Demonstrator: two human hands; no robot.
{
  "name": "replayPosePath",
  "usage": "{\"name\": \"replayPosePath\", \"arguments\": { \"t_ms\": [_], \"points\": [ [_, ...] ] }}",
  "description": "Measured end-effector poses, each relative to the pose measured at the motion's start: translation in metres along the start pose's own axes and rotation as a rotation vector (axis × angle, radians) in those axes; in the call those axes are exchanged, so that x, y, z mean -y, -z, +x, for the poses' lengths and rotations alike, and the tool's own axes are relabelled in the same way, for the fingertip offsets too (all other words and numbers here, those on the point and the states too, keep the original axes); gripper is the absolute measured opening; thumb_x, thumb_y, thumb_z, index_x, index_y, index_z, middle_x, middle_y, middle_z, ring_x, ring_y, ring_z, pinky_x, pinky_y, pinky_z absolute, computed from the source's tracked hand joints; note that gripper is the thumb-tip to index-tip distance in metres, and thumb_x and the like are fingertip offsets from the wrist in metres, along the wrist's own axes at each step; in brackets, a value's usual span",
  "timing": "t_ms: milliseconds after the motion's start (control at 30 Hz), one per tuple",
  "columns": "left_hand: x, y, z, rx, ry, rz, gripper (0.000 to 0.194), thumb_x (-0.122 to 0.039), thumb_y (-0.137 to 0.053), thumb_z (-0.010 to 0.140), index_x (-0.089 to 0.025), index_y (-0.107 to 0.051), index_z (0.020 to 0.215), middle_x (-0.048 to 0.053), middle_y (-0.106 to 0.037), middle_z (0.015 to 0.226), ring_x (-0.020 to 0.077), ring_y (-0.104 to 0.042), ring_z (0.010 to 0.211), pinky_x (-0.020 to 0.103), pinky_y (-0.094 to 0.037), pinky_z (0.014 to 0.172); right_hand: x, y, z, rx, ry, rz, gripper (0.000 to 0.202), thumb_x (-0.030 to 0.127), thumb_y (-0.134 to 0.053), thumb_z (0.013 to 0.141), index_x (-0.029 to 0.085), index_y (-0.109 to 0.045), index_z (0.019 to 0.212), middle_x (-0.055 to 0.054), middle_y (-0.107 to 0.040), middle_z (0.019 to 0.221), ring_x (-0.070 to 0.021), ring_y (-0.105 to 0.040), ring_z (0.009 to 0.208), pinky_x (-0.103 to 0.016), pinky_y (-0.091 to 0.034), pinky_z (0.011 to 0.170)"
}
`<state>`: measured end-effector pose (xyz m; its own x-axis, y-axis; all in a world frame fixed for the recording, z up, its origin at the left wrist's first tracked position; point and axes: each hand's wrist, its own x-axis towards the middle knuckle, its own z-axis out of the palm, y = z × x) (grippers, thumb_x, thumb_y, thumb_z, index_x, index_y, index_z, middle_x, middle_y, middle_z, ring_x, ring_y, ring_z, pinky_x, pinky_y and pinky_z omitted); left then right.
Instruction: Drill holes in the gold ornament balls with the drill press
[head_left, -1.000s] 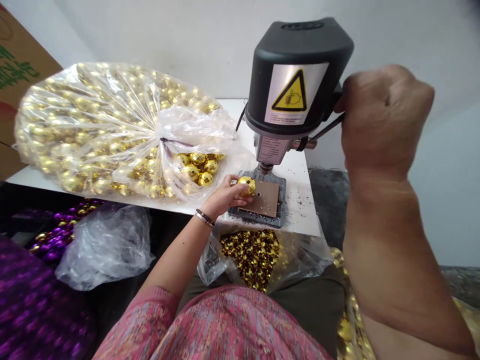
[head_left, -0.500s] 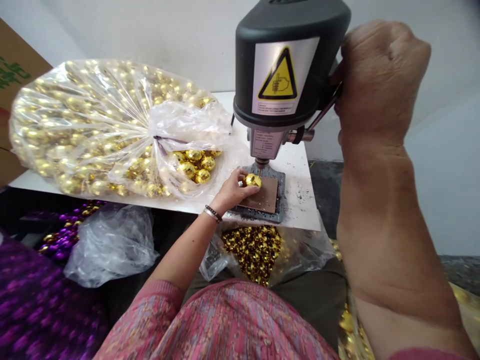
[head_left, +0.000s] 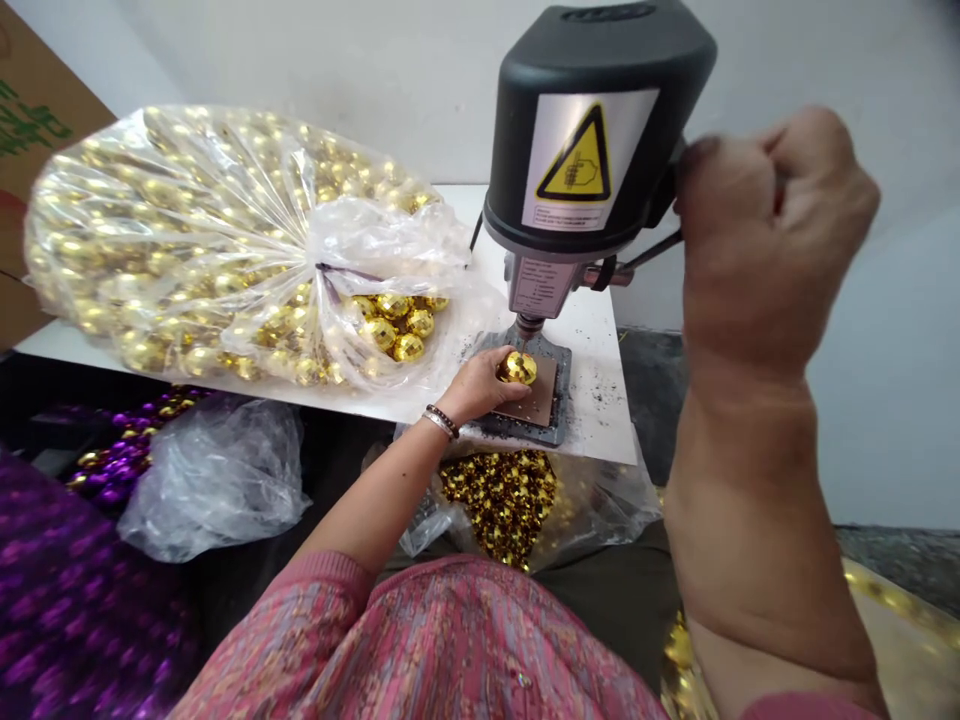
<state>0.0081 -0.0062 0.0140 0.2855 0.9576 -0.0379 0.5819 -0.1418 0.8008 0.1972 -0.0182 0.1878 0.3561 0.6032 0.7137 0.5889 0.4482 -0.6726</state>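
A faceted gold ball (head_left: 519,368) is pinched between the thumb and fingers of my left hand (head_left: 484,385). It rests on a brown square pad (head_left: 541,392) over the grey base (head_left: 561,408) of a small black drill press (head_left: 600,120). The thin drill bit (head_left: 525,346) points straight down at the ball's top; whether it has entered the ball I cannot tell. Up at the right, my right hand (head_left: 772,230) is closed in a fist around the press's feed lever (head_left: 652,245); the lever's end is hidden inside the fist.
On the white table (head_left: 360,400), a big clear bag (head_left: 180,240) of gold balls lies left of the press, loose ones (head_left: 394,325) at its mouth. Dark shavings dot the table. Below its edge hangs a bag of small gold pieces (head_left: 499,500). A cardboard box (head_left: 45,130) stands far left.
My right hand has come down with the lever, and the drill bit is lower, at the ball. The view has shifted slightly; my left hand still holds the ball on the pad.
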Motion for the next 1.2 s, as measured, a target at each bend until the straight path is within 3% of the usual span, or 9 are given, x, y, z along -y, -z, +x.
{"name": "replayPosePath", "arguments": {
  "t_ms": [67,133,233,567,767,1033,1200],
  "points": [
    [0.001,-0.001,0.0,0.004,-0.003,-0.034,0.046,-0.024,-0.089,0.076,-0.017,-0.079,0.121,0.005,-0.082,0.112,0.025,-0.074,0.103,0.035,-0.06,0.096,-0.004,0.012,-0.023,0.043,0.164,-0.061,0.028,0.023,-0.056,0.094,0.019,-0.038,0.072,0.008,-0.035,0.064,-0.0015,-0.027,0.061,-0.023,-0.026,0.066],
    [0.003,-0.002,0.001,0.023,-0.011,-0.062,0.04,-0.024,-0.088,0.077,-0.018,-0.079,0.115,0.002,-0.08,0.105,0.0234,-0.073,0.098,0.034,-0.059,0.094,-0.01,0.02,-0.044,0.082,0.23,-0.131,0.017,0.025,-0.055,0.089,0.019,-0.046,0.075,0.007,-0.04,0.065,-0.0027,-0.031,0.06,-0.023,-0.027,0.064],
    [0.004,-0.002,0.001,0.035,-0.021,-0.082,0.033,-0.025,-0.087,0.077,-0.018,-0.077,0.107,0.0,-0.077,0.099,0.0217,-0.07,0.093,0.033,-0.058,0.091,-0.021,0.022,-0.067,0.025,0.319,-0.206,0.012,0.024,-0.054,0.087,0.02,-0.049,0.076,0.004,-0.047,0.067,-0.0063,-0.039,0.063,-0.025,-0.029,0.063],
    [0.004,-0.005,0.0,0.02,-0.041,-0.08,0.025,-0.023,-0.084,0.079,-0.019,-0.074,0.101,0.002,-0.075,0.095,0.0212,-0.067,0.087,0.032,-0.055,0.083,-0.047,0.009,-0.1,-0.075,0.292,-0.24,0.01,0.029,-0.051,0.099,0.024,-0.056,0.092,0.001,-0.051,0.074,-0.0118,-0.05,0.069,-0.028,-0.039,0.068],
    [0.003,-0.007,0.0,0.02,-0.003,-0.082,0.028,-0.024,-0.084,0.079,-0.019,-0.075,0.105,0.001,-0.075,0.095,0.022,-0.069,0.088,0.034,-0.056,0.086,-0.062,-0.002,-0.107,-0.154,0.302,-0.15,0.008,0.028,-0.052,0.097,0.022,-0.054,0.091,0.001,-0.049,0.077,-0.0111,-0.047,0.07,-0.028,-0.042,0.07],
    [-0.001,-0.008,0.0,0.002,-0.019,-0.083,0.026,-0.022,-0.085,0.078,-0.019,-0.075,0.101,0.002,-0.075,0.091,0.0211,-0.067,0.084,0.031,-0.055,0.08,-0.077,-0.013,-0.12,-0.229,0.385,-0.146,0.02,0.035,-0.046,0.104,0.021,-0.053,0.091,0.0,-0.049,0.079,-0.0101,-0.049,0.071,-0.028,-0.041,0.07],
    [0.002,-0.008,0.0,-0.017,-0.032,-0.098,0.037,-0.023,-0.086,0.076,-0.018,-0.076,0.111,0.002,-0.077,0.097,0.0214,-0.068,0.09,0.031,-0.056,0.085,-0.055,-0.009,-0.086,-0.226,0.307,-0.131,0.02,0.033,-0.045,0.106,0.021,-0.051,0.091,0.0,-0.046,0.081,-0.01,-0.046,0.075,-0.029,-0.041,0.076]
  ]
}}
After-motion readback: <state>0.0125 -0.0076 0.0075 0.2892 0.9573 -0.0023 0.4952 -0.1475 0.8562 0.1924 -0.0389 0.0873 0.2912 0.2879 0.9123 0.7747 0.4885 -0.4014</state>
